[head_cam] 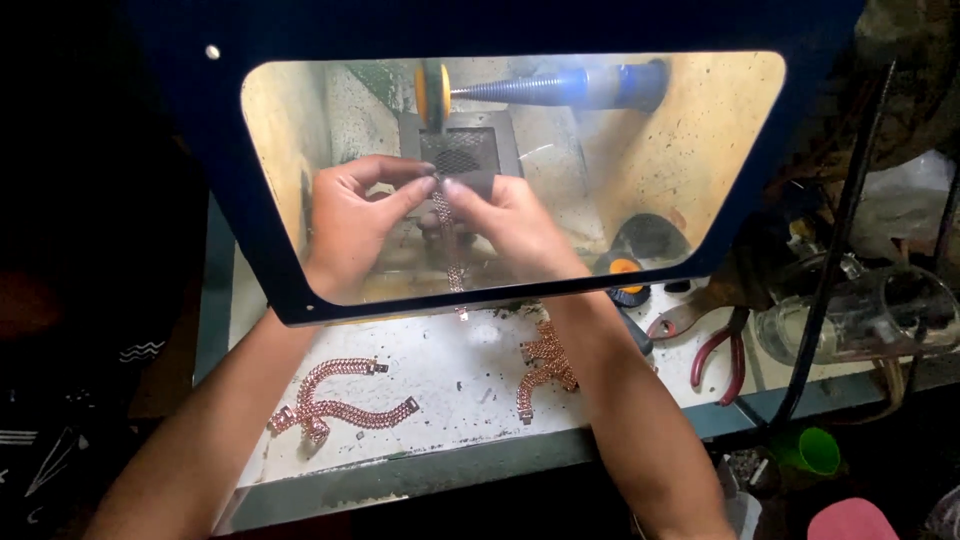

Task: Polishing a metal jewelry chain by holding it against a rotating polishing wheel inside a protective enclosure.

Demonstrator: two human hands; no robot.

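With both hands (pixel 350 215) pinching: chain bracelet (pixel 450 240).

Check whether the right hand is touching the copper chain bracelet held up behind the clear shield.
Touching. The head view shows the right hand pinching the top of the hanging chain bracelet between its fingers, with the left hand pinching it too.

Two hands, left (pixel 350 215) and right (pixel 510 220); one held bracelet (pixel 447 230). Loose bracelets on the bench: two at left (pixel 340 400), at least one at right (pixel 545 365). One pair of pliers (pixel 722 350); one green cup (pixel 812 450).
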